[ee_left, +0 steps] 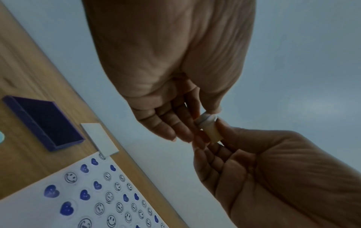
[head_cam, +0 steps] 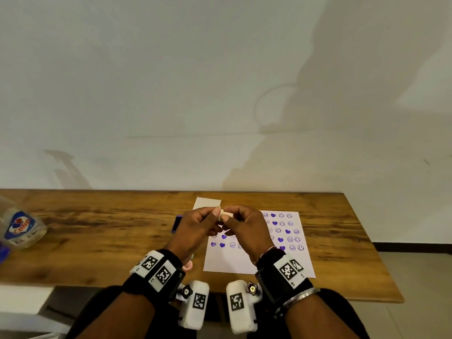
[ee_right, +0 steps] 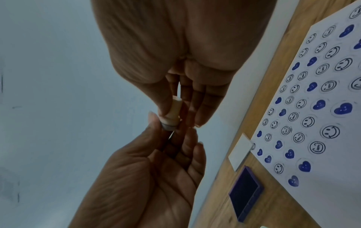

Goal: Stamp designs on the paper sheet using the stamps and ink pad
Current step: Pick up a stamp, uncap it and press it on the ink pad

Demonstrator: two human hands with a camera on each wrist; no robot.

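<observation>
Both my hands on one stamp, above the stamped sheet.
Left hand (head_cam: 195, 228) and right hand (head_cam: 244, 228) pinch the small wooden stamp (head_cam: 225, 214) between thumbs and fingertips.

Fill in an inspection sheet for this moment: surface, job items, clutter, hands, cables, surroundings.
Surface: brown wood-grain table.
Job items: white paper sheet printed with purple hearts and smiley faces; open purple ink pad left of it, small white rectangular lid beside; small cream wooden stamp held above the sheet.
Clutter: clear plastic bottle with blue label at left edge; pink round object partly hidden by left wrist.
Hands: left hand and right hand both pinch the stamp.
Cables: nothing seen.
Surroundings: plain pale wall.
</observation>
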